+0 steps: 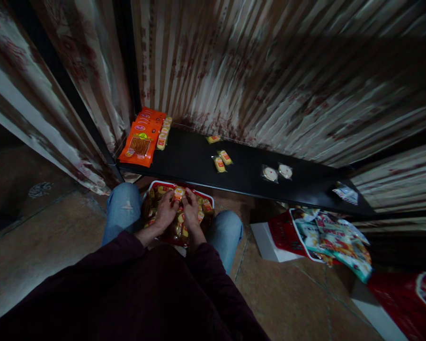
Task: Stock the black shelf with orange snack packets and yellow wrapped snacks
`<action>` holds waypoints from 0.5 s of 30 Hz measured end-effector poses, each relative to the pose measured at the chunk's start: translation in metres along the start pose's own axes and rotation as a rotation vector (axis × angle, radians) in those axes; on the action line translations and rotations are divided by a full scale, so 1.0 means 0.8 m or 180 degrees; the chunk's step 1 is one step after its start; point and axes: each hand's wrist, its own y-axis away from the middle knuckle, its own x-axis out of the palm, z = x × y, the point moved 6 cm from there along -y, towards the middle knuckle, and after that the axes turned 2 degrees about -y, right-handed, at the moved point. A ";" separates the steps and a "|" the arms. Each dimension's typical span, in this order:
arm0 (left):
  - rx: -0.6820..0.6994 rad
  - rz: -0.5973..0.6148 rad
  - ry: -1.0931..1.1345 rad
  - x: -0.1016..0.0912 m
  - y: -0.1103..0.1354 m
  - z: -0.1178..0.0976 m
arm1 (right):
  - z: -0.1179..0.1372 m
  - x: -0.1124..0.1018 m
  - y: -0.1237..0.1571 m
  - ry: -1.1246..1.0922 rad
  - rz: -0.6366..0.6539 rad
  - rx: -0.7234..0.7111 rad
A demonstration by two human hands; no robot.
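Observation:
Between my knees stands a red basket [213, 202] with a white rim, filled with small wrapped snack cakes [179, 229]. Over it, my left hand [167, 210] and my right hand [190, 208] both close their fingers on one wrapped snack cake [178, 193] in a yellow and orange wrapper. On the black shelf [188, 163] ahead lies a row of similar wrapped cakes [164, 133], beside overlapping orange snack packets [141, 139]. Farther along are a few loose yellow wrapped cakes [219, 164].
Two round white wrapped pastries [270, 174] and a blue-and-white packet [345, 193] lie farther right on the shelf. A red basket of snack bags [335, 234] stands on a white box [270, 241]; another red basket [401, 298] is at lower right. Patterned curtain [234, 71] hangs behind the shelf.

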 end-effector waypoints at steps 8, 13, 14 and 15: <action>-0.0037 -0.0063 -0.0333 -0.006 -0.002 0.001 | 0.010 0.018 -0.002 -0.0103 0.0063 -0.0030; -0.0161 -0.0075 -0.0219 -0.003 -0.009 0.005 | 0.012 0.016 -0.007 -0.0204 0.0021 0.0070; -0.0170 -0.0081 -0.0148 -0.002 -0.010 0.006 | 0.012 0.014 -0.007 -0.0204 -0.0021 0.0088; -0.0179 -0.0086 -0.0074 0.000 -0.009 0.006 | 0.011 0.012 -0.008 -0.0185 -0.0052 0.0101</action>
